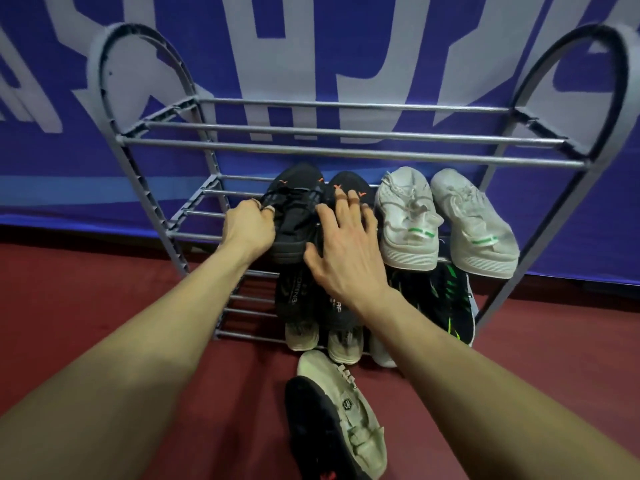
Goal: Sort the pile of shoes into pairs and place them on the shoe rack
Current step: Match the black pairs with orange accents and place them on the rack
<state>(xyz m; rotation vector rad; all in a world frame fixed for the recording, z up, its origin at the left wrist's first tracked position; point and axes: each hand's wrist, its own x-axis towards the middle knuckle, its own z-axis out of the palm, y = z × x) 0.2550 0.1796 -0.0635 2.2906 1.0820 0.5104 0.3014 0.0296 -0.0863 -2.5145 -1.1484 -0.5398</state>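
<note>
Settling black pair [294,216] on rack [346,155] mid-frame, left hand [247,228] gripping one, right hand [341,244] splayed flat; next needing beige shoe [346,410] below.

Under the right hand [341,251], the second black shoe [343,188] is mostly hidden — below both hands, the beige shoe [349,410] runs off the bottom edge.

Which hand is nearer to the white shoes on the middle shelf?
Right. The right hand lies on a black shoe beside the white shoes; the left hand is farther left.
</note>
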